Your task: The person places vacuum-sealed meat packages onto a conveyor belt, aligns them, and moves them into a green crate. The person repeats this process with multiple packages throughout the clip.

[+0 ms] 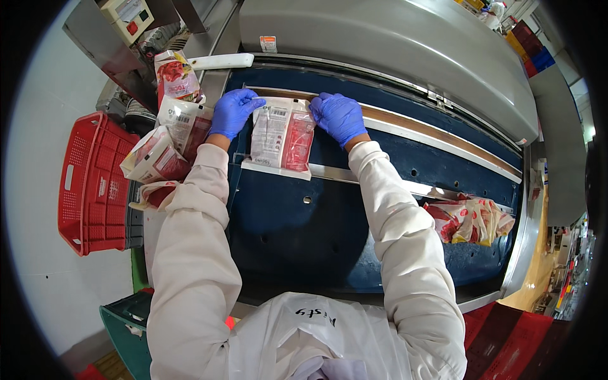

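A flat plastic pouch (278,136), white with print on one side and a red window on the other, lies on the blue bed (304,234) of a steel machine. My left hand (233,113), in a blue glove, pinches its upper left corner. At the upper right corner, the curled fingers of my right hand (340,118), also gloved, grip the edge. The pouch's far edge rests along a long bar with a brown strip (418,126). Its near edge overlaps a second metal rail (339,173).
Several filled pouches (185,123) are heaped beside my left forearm. More pouches (472,218) lie bunched at the bed's right end. A red crate (95,183) stands far left. Behind the bed rises a big steel lid (392,44); a white handle (221,61) juts out at its left.
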Action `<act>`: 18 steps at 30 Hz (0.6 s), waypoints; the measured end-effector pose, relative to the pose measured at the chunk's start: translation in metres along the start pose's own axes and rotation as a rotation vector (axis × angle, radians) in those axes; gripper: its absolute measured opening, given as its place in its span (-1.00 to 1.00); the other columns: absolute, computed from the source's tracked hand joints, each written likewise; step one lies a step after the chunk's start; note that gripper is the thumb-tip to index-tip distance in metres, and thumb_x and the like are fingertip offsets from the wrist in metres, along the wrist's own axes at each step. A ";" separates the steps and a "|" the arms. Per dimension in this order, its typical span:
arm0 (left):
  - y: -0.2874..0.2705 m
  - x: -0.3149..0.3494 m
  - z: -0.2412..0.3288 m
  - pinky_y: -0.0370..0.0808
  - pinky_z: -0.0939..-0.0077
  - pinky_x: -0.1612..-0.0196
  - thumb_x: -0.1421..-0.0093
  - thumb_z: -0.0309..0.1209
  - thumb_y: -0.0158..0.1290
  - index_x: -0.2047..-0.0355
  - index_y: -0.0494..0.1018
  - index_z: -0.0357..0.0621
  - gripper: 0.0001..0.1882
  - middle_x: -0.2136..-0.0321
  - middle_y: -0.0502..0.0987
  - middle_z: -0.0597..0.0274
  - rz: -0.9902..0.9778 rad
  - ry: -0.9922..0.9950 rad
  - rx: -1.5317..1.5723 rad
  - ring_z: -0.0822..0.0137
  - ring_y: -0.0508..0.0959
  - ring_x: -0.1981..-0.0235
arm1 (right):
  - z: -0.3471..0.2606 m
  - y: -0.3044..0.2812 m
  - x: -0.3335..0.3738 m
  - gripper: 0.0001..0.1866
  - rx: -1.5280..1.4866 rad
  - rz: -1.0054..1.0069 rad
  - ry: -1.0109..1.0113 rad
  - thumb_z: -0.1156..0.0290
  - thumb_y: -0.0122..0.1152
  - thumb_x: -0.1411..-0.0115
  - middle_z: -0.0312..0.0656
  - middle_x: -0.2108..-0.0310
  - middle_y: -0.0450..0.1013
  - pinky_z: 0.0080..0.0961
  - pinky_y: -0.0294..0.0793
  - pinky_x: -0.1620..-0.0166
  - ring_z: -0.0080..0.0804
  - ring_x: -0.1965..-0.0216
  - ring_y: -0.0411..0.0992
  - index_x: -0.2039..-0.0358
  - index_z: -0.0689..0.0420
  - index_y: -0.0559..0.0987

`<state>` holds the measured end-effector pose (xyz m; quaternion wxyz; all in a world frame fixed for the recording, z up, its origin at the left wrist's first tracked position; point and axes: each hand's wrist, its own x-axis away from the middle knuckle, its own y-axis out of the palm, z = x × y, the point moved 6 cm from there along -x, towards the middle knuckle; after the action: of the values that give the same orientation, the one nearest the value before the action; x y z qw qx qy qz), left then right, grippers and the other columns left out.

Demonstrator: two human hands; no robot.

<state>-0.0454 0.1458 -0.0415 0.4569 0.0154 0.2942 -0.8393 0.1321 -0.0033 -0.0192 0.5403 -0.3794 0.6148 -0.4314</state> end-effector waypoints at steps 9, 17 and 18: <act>0.005 -0.006 0.012 0.48 0.45 0.26 0.00 -0.35 0.28 0.35 0.54 -0.21 -0.75 0.39 0.53 0.14 0.164 0.147 -0.217 0.26 0.52 0.41 | 0.008 0.009 -0.004 -0.80 -0.057 0.046 0.135 0.18 0.10 -0.17 -0.19 0.36 0.47 -0.27 0.50 0.25 -0.21 0.29 0.49 0.35 0.00 0.56; 0.070 0.037 0.061 -0.05 -0.16 -0.30 -0.03 0.35 -0.06 -0.32 0.05 0.33 -0.10 -0.35 -0.01 0.13 -0.332 0.187 -0.996 -0.19 -0.13 -0.35 | 0.024 0.003 0.003 -0.69 -0.357 0.198 0.381 0.24 0.29 -0.04 -0.07 0.32 0.46 -0.17 0.43 0.19 -0.01 0.26 0.46 0.28 0.09 0.43; 0.068 0.036 0.067 -0.01 -0.18 -0.28 -0.04 0.31 -0.03 -0.30 0.10 0.27 -0.13 -0.32 0.05 0.14 -0.311 0.160 -0.994 -0.16 -0.06 -0.34 | 0.024 0.003 0.002 -0.70 -0.381 0.167 0.404 0.25 0.29 -0.04 -0.08 0.31 0.46 -0.17 0.44 0.17 -0.02 0.24 0.47 0.29 0.09 0.44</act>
<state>0.0025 0.0564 -0.0301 0.2551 -0.1832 0.6897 -0.6525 0.1556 -0.0071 -0.0234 0.3595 -0.3285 0.8091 -0.3290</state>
